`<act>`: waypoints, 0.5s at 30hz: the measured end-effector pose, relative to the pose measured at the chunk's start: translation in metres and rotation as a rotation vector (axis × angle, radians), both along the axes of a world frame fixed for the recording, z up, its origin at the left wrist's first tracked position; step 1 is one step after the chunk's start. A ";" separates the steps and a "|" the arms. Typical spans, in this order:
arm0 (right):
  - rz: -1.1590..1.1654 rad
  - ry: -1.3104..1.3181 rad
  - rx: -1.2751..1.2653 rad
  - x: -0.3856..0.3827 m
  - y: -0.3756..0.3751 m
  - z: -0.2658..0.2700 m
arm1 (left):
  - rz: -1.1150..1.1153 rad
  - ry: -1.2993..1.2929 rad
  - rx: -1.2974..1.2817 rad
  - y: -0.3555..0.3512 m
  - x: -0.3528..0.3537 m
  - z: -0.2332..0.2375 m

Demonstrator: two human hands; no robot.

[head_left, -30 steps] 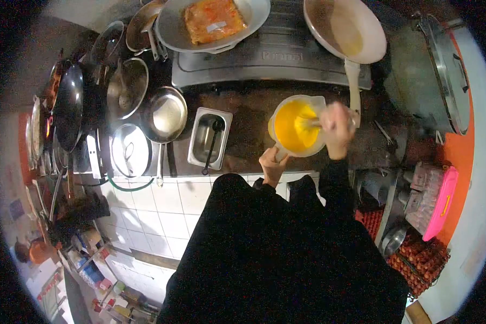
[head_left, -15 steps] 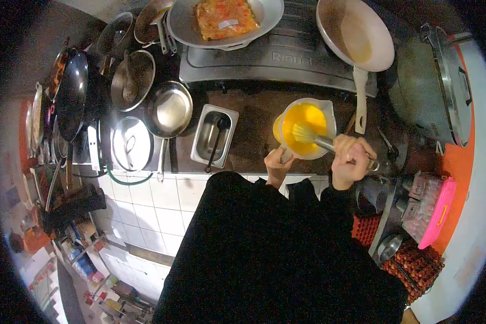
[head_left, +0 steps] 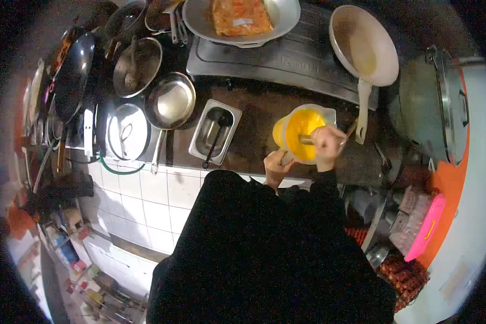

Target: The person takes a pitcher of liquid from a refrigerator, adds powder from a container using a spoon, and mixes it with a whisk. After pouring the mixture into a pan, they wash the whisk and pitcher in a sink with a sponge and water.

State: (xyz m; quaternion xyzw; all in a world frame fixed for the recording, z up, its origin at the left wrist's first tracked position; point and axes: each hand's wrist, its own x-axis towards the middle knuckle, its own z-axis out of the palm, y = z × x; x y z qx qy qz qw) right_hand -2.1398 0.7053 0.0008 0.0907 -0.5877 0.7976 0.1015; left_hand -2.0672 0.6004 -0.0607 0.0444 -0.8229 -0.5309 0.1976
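Note:
A translucent pitcher (head_left: 279,133) of yellow liquid (head_left: 309,122), which looks like beaten egg, stands on the dark counter. My left hand (head_left: 277,166) is closed around its handle on the near side. Over the pitcher's right rim, my right hand (head_left: 328,143) is wrapped round a metal whisk (head_left: 306,140). The whisk's head is hidden from view now, down toward the liquid. Left of the pitcher sits a small steel container (head_left: 209,131) with a dark-handled utensil (head_left: 215,144) leaning in it.
Behind the pitcher is a gas stove (head_left: 264,67) bearing a pan (head_left: 283,19) with a packaged orange food block (head_left: 243,17). A pale frying pan (head_left: 364,46) rests at the stove's right, its handle toward the pitcher. Right stands a large pot (head_left: 424,108); left, a steel frying pan (head_left: 173,102).
My right hand has moved left and up over the pitcher, bringing the whisk more upright in it. My left hand keeps its hold. The whole view has shifted and tilted slightly.

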 end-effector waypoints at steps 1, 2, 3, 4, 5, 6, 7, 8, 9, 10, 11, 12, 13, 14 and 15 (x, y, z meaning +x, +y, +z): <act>-0.251 0.073 0.160 0.000 -0.003 0.014 | -0.001 -0.027 0.009 0.000 0.000 0.002; -0.500 0.149 0.319 0.000 -0.007 0.031 | 0.008 -0.031 0.010 -0.002 0.001 -0.001; -0.074 0.120 -0.201 0.002 -0.005 0.056 | -0.007 -0.039 -0.002 -0.002 -0.002 -0.004; -0.058 0.108 -0.194 0.006 -0.007 0.045 | -0.025 -0.062 -0.010 -0.001 0.002 -0.006; -0.121 0.080 -0.084 0.015 -0.010 0.023 | -0.013 -0.072 -0.004 0.000 0.006 -0.003; -0.183 0.064 0.024 0.016 -0.014 0.017 | -0.011 -0.078 0.038 0.000 0.006 0.001; -0.413 0.384 0.682 0.004 -0.005 0.016 | -0.003 -0.074 0.080 0.000 0.000 0.003; -0.401 0.388 0.682 0.004 -0.005 0.034 | 0.009 -0.075 0.082 0.001 0.001 0.003; -0.312 0.141 0.331 0.011 -0.005 0.060 | -0.008 -0.080 0.081 0.001 0.006 0.002; -0.210 -0.087 -0.025 0.007 -0.007 0.072 | -0.014 -0.067 0.075 0.000 0.000 0.000; -0.082 0.183 -0.131 0.008 0.002 0.052 | 0.003 -0.071 0.077 0.000 -0.002 0.002; -0.434 0.280 0.242 0.015 -0.001 0.012 | 0.010 -0.079 0.074 0.000 0.001 0.005; -0.491 0.254 0.367 0.020 0.006 -0.019 | 0.011 -0.078 0.069 0.000 0.001 0.007; -0.545 0.240 0.486 0.017 0.014 -0.036 | 0.018 -0.072 0.065 0.000 -0.003 0.006; -0.554 0.424 0.651 0.001 0.008 -0.013 | 0.016 -0.028 0.038 0.000 -0.008 0.002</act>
